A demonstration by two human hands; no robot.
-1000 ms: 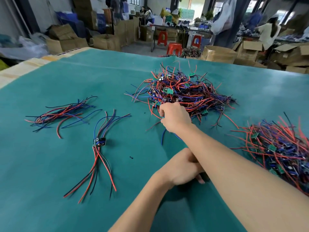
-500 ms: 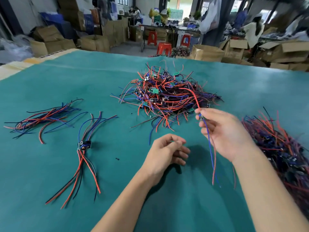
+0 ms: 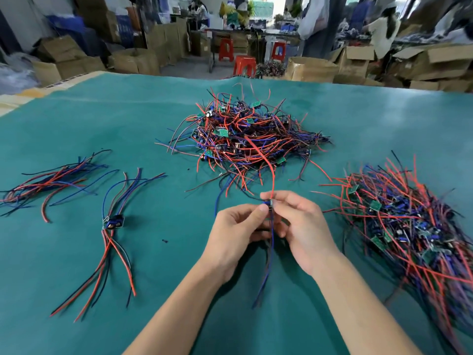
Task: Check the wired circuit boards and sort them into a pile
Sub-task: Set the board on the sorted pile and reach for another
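Since half a second ago we have brought our hands together: the right hand [image 3: 304, 226], which then held a wired board out to the side, now meets the left hand [image 3: 238, 233] above the green table cover [image 3: 76, 119]. Both pinch the small wired circuit board [image 3: 267, 204] between thumb and fingertips, the other fingers loosely curled. Its red wire [image 3: 268, 162] arcs up and away towards the middle heap, and its blue wire [image 3: 268, 254] hangs down between our wrists (the board itself is mostly hidden by our fingers).

Beyond our hands lies the big tangled heap of wired boards [image 3: 245, 134]. To our right spreads a second pile of wired boards [image 3: 409, 221], blurred at its near edge. To our left lies a small bundle with dark components [image 3: 114, 221], its wires fanned out both ways, and farther left a loose bunch of wires [image 3: 51, 183], apart from it.
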